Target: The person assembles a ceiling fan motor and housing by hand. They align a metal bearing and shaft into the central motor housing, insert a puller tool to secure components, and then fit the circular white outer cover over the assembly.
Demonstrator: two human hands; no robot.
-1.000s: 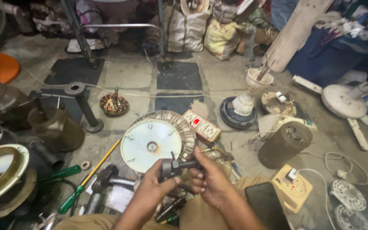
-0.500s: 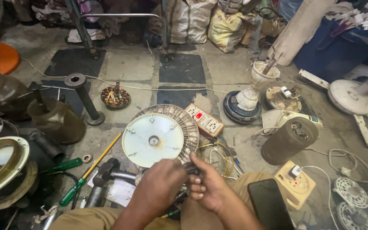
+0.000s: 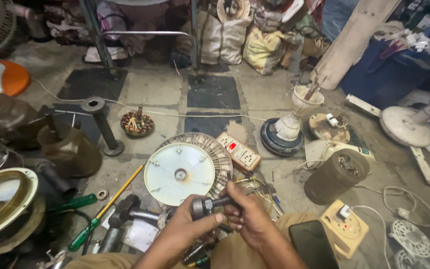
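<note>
At twelve o'clock we see a pale woven sack and a yellow plastic bag against the far wall; a cream socket strip with a red switch lies centre. At six o'clock our left hand closes around the head end of a short dark threaded metal shaft with a nut, while our right hand grips its other end. The round white fan cover plate lies just beyond.

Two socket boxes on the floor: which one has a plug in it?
The yellow square socket box by the right knee, with a white plug; the white strip has none.
</note>
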